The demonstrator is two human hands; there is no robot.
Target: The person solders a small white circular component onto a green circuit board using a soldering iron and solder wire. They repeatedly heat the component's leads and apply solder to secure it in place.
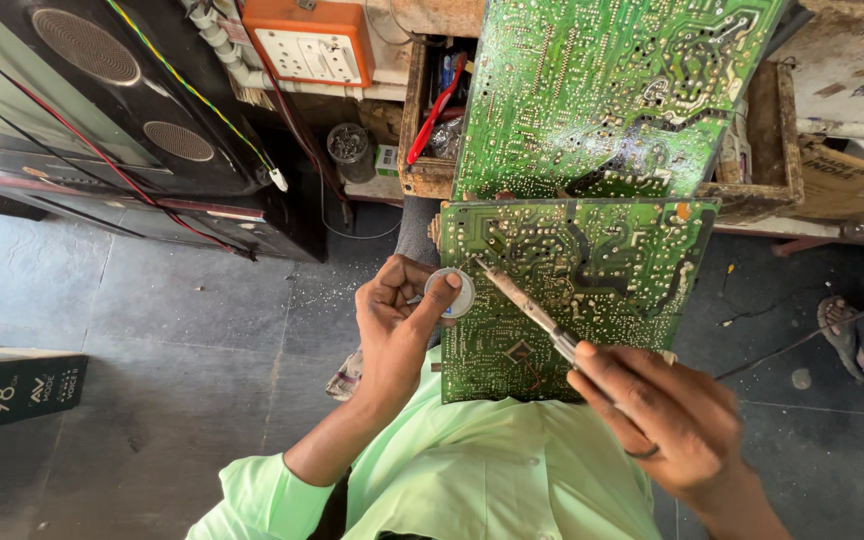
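Two hands: left hand (397,320) pinches round tin (450,293); right hand (657,415) grips metal soldering iron (524,308).

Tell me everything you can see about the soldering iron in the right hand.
The soldering iron is a thin metal rod with a pointed tip and a darker part near the grip. The right hand holds its rear end, hiding the handle. It lies slanted, tip up and to the left, over the lower green circuit board. The tip sits at the small round tin that the left hand holds.

Soldering iron (527,310) in right hand (667,420), small round tin (450,293) in left hand (397,325), over green circuit board (592,270).
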